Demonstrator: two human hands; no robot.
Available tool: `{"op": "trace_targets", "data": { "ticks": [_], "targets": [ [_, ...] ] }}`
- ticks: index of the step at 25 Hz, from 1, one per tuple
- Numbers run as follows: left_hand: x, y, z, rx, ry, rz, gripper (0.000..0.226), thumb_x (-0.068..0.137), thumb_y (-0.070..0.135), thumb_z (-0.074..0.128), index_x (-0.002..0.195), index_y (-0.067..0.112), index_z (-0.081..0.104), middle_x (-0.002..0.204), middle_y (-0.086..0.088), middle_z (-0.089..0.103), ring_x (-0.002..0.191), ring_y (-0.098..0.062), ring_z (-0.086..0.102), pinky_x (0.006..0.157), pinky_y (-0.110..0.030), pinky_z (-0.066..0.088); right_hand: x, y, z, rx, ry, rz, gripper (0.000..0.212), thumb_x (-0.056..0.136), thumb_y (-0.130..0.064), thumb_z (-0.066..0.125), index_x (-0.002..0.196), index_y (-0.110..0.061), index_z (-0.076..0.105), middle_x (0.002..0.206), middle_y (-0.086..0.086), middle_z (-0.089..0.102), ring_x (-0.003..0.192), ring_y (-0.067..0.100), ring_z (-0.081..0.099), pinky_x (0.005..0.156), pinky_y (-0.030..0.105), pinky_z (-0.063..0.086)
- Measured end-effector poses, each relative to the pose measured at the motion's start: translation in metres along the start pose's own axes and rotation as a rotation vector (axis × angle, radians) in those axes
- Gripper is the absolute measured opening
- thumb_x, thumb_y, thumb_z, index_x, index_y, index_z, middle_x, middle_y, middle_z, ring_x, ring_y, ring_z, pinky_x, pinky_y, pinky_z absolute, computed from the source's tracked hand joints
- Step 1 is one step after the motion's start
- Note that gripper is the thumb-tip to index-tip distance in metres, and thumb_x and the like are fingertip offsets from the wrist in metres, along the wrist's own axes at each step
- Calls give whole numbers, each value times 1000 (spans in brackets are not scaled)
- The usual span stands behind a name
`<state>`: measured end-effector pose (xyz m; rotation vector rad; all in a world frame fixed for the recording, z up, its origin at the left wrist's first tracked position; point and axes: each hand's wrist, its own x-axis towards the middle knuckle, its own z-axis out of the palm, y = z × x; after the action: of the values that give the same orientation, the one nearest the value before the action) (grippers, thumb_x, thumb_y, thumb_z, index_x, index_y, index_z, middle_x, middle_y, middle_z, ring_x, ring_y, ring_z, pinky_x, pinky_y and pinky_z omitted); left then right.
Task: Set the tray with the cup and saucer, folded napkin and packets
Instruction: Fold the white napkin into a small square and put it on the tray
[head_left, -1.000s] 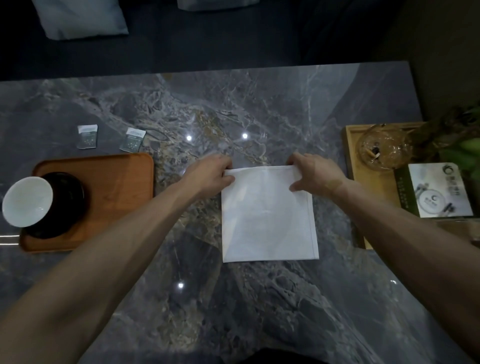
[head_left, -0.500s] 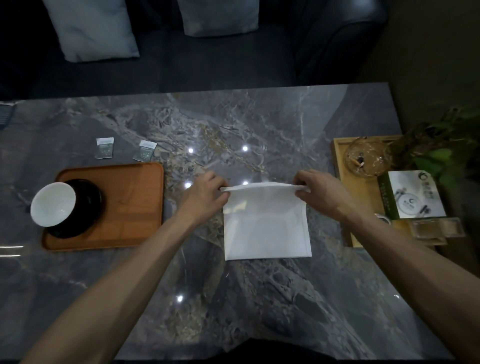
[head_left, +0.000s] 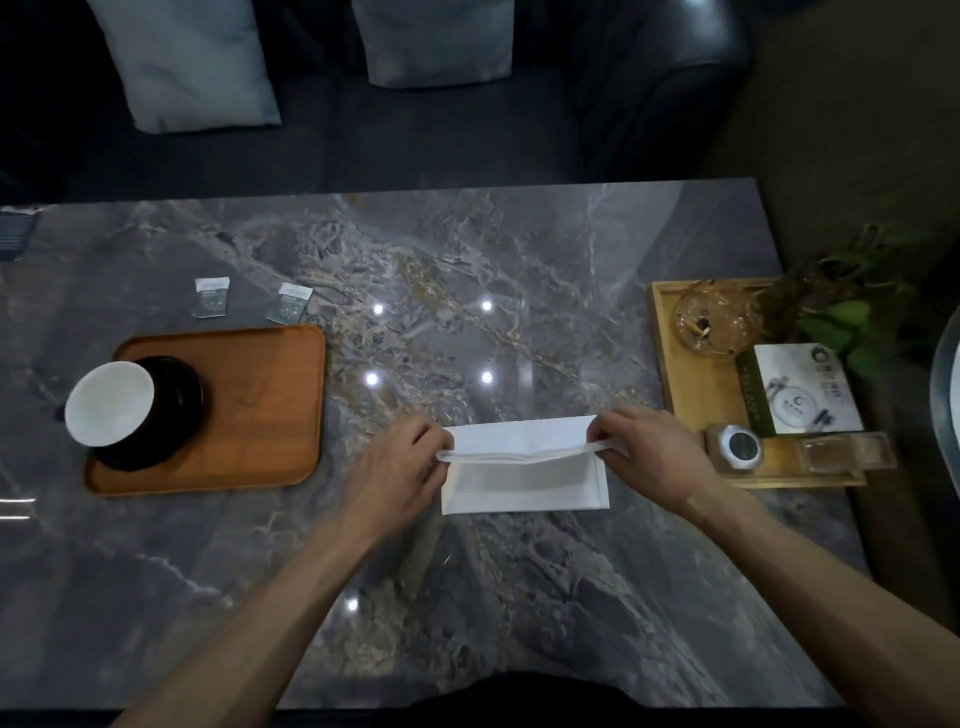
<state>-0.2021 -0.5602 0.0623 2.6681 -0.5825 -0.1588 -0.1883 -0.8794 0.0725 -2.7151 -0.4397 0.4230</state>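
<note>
A white napkin (head_left: 524, 483) lies on the marble table in front of me, its far edge lifted and folded toward me. My left hand (head_left: 400, 465) pinches the left corner of that raised edge. My right hand (head_left: 644, 452) pinches the right corner. An orange-brown tray (head_left: 260, 415) sits at the left, carrying a white cup (head_left: 109, 402) on a black saucer (head_left: 166, 415). Two small packets (head_left: 211, 297) (head_left: 289, 302) lie on the table just beyond the tray.
A light wooden tray (head_left: 691, 395) at the right holds a glass ashtray (head_left: 714, 325), a green and white box (head_left: 800, 389) and a small round tin (head_left: 740, 447). A plant (head_left: 841, 312) stands beside it. Cushions on a dark sofa lie beyond the table's far edge.
Both hands have lifted the napkin's far edge and drawn it toward me, so the napkin is about half folded over. The camera view has shifted, showing more of the sofa.
</note>
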Motion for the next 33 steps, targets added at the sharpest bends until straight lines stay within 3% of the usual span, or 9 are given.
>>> {"op": "trace_targets", "data": {
  "ticks": [6,15,26,30,33],
  "targets": [
    [-14,2,12,41,-57,21,14,79,13,65,91,14,58,93,-4,57,79,-23,51,63,-35,42,-23,-1,32,-61,23,35,16,78,-16,70,90,-25,63,93,-3,64,85,23,57,70,28,29],
    [-37,-5,36,96,-163,24,13,83,20,62,91,19,52,93,-1,54,77,-21,50,56,-32,36,-37,1,56,-71,-51,48,15,84,-27,68,97,-29,60,107,-6,62,96,17,53,77,29,40],
    [-47,-9,45,91,-207,-5,17,86,27,62,100,18,64,95,-4,61,83,-26,57,62,-38,50,-49,2,62,-197,-81,55,24,89,-34,65,112,-28,63,124,-3,59,110,21,56,90,38,48],
    [-44,-11,47,105,-179,-9,23,89,40,59,98,21,67,92,-1,59,82,-23,55,64,-34,47,-56,-6,64,-258,-30,82,28,88,-44,64,109,-25,66,124,2,62,110,27,58,84,43,49],
    [-33,-5,48,123,-113,-9,28,95,43,45,100,23,65,95,1,57,82,-18,53,66,-32,43,-44,-23,67,-244,115,101,33,95,-46,51,116,-24,64,131,5,61,122,30,55,92,47,49]
  ]
}}
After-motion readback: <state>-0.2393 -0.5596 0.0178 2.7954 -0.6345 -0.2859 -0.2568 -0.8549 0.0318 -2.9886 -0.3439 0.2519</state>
